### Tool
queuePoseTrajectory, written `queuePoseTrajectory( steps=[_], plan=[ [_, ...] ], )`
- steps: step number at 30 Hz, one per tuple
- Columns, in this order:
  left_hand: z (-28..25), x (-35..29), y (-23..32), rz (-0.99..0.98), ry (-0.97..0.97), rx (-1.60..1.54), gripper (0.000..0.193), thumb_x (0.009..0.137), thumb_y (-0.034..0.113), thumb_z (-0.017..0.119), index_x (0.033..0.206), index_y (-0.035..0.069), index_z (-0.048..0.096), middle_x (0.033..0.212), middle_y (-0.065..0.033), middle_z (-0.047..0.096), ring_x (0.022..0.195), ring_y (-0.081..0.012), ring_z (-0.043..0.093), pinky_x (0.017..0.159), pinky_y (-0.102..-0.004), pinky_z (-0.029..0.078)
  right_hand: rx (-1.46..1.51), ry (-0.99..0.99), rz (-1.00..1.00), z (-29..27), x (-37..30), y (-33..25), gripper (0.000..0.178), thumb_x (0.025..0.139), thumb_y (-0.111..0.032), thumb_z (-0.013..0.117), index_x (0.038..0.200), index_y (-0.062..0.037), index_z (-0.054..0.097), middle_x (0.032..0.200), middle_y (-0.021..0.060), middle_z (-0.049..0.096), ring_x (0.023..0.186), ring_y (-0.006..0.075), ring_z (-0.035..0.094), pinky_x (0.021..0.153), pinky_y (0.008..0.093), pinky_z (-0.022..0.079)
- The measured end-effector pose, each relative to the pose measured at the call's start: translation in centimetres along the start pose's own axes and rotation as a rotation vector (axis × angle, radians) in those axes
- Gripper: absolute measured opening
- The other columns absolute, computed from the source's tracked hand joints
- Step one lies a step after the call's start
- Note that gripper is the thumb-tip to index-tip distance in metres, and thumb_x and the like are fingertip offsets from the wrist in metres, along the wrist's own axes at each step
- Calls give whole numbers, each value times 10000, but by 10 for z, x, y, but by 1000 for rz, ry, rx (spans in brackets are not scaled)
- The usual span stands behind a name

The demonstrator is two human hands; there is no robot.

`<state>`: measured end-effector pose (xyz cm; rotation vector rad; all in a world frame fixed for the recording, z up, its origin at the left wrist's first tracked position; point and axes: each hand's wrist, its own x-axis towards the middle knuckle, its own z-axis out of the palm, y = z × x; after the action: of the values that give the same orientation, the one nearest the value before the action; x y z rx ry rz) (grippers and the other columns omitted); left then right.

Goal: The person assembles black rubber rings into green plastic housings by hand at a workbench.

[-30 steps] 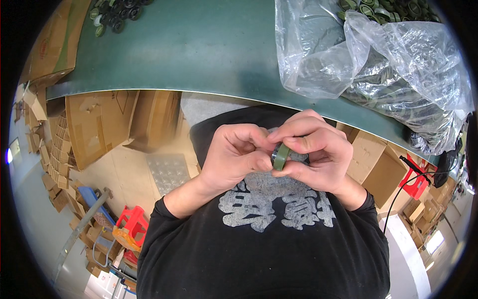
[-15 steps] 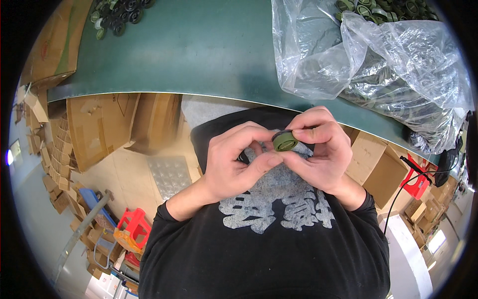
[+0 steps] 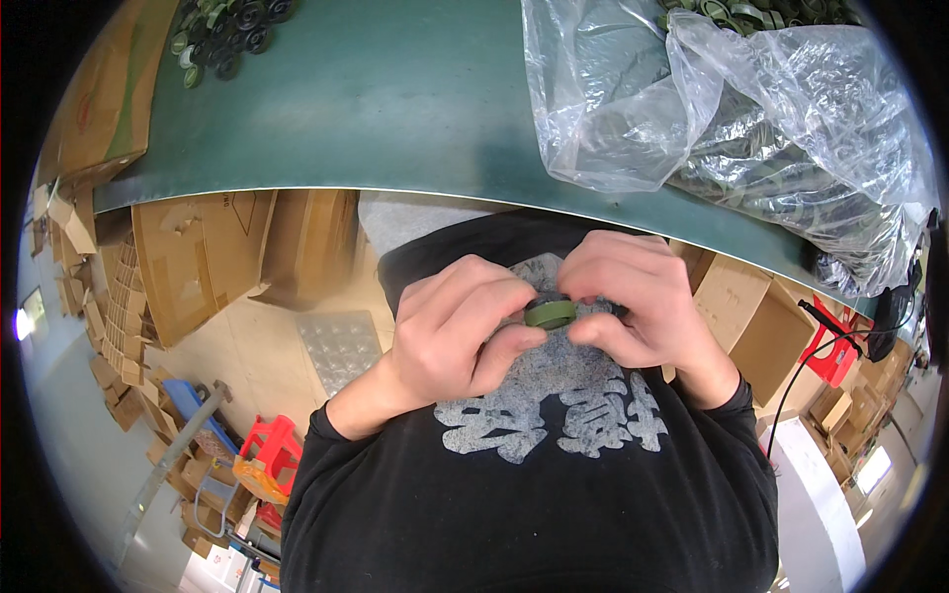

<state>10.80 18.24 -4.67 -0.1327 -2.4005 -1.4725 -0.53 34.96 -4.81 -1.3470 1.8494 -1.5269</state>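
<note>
Between my two hands, in front of my chest, is a small round plastic piece (image 3: 551,315) with a green ring-shaped side and a dark top. My left hand (image 3: 457,321) pinches its left side, the fingers curled over and the thumb below. From the right, my right hand (image 3: 638,296) grips the dark part with bent fingers, its thumb close to the green edge. The fingers partly cover the piece, so its top is mostly hidden.
Beyond my hands stretches a green tabletop (image 3: 395,128). Dark and green round pieces (image 3: 227,35) lie in a pile at its far left. A clear plastic bag (image 3: 771,128) with many green parts covers the right. Cardboard boxes (image 3: 203,257) and a red stool (image 3: 272,450) stand below.
The round piece has tilted so that its green side faces me instead of its face, and has come slightly down and left. Both hands have turned, with knuckles more over it.
</note>
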Motion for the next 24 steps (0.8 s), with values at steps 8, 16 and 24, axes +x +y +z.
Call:
queuePoseTrajectory(
  steps=[8, 16, 24],
  plan=[
    [9, -9, -3, -218, -87, -406, 264, 920, 252, 544, 877, -8, 518, 697, -81, 510, 530, -163, 467, 492, -265, 386, 328, 33, 80, 20, -7, 4, 239, 842, -167, 618, 698, -19, 499, 608, 95, 465, 509, 255, 468, 462, 331, 362],
    [4, -16, 5, -449, -124, -748, 234, 944, 225, 487, 876, 2, 516, 713, -24, 495, 608, -88, 429, 553, -235, 367, 417, 102, 118, 34, -6, -1, 254, 903, -180, 484, 716, -7, 487, 595, 91, 449, 501, 251, 467, 466, 344, 352],
    [11, -14, 15, -429, -73, -713, 302, 964, 302, 378, 854, 27, 437, 736, -7, 392, 622, -61, 311, 538, -225, 257, 413, 210, 134, 45, -7, -11, 238, 906, -181, 470, 771, 13, 495, 636, 101, 461, 513, 262, 469, 476, 342, 361]
  ],
)
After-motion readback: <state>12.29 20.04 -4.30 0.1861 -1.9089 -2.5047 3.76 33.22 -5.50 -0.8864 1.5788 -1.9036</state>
